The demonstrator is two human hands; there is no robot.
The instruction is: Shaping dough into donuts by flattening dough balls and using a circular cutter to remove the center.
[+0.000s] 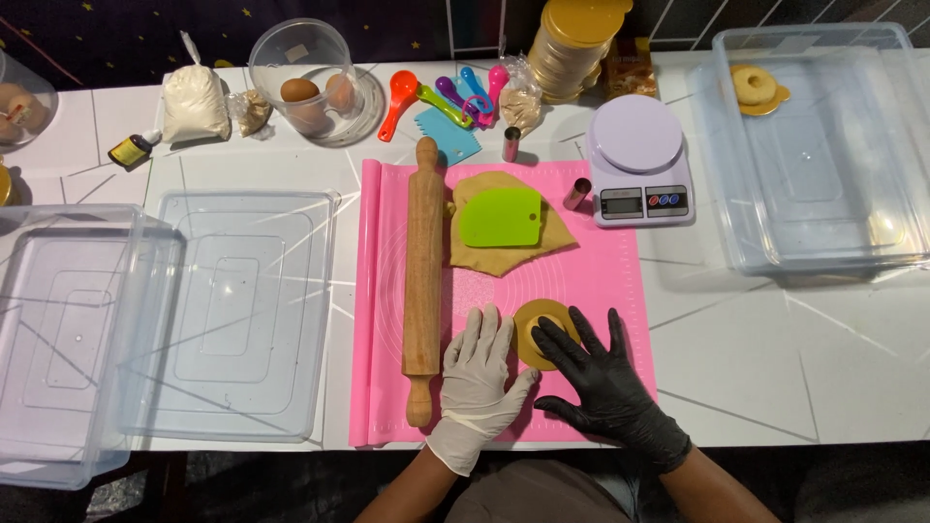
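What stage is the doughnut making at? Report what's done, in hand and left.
Done: one ring-shaped piece on a gold disc sits in the clear tub at right. In hand: the left hand and right hand press a small dough round on a gold disc on the pink mat. Left: a slab of dough under the green scraper, and the two clear tubs at left hold nothing.

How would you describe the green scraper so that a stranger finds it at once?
Start at the pink mat in the table's middle. On its upper part lies a flat piece of tan dough, right of the wooden rolling pin. The scraper on it is bright green.
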